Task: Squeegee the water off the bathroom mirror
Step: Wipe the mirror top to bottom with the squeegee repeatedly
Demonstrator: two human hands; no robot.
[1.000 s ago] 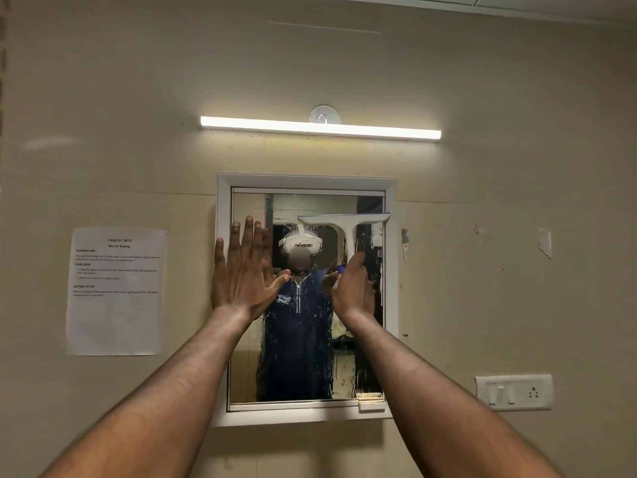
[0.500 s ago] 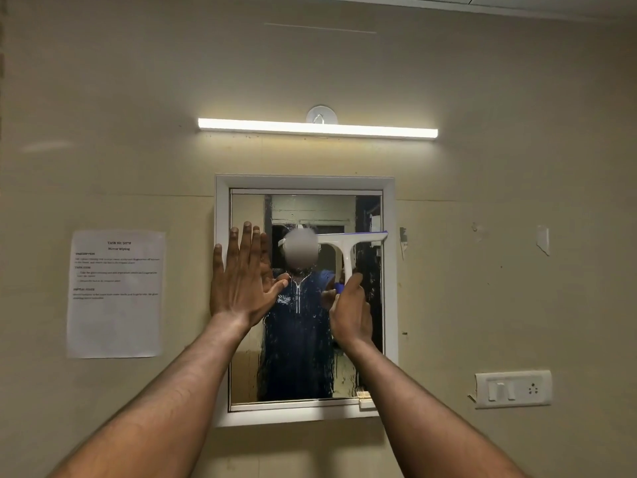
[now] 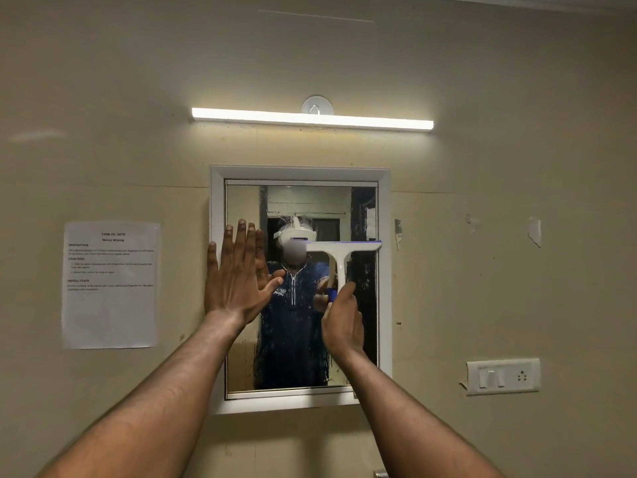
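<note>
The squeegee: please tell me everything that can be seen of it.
The squeegee is a white, T-shaped tool that looks like plastic. A thin blue strip runs along the top edge of its wide head. The head lies level against the right half of the mirror, about mid-height, reaching almost to the right inner frame. The stem points down to a blue part at the grip, which the right hand holds from below. Nothing else touches it.
</note>
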